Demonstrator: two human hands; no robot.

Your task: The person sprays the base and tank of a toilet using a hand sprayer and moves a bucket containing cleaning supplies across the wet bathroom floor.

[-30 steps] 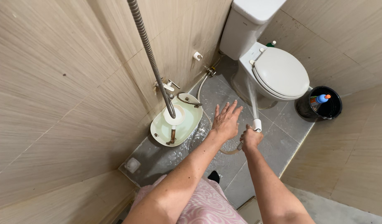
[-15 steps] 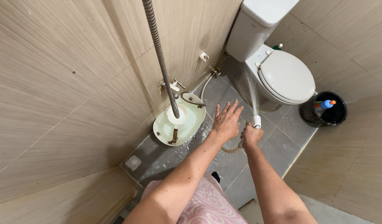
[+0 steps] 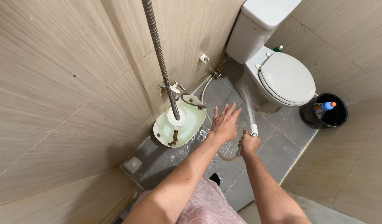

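The right hand grips the white spray nozzle aimed at the toilet base, the left hand is spread open, and the wet floor could make the person slip

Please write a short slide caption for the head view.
Right hand aims sprayer at toilet; left hand open.

Head view, steeply down, floor
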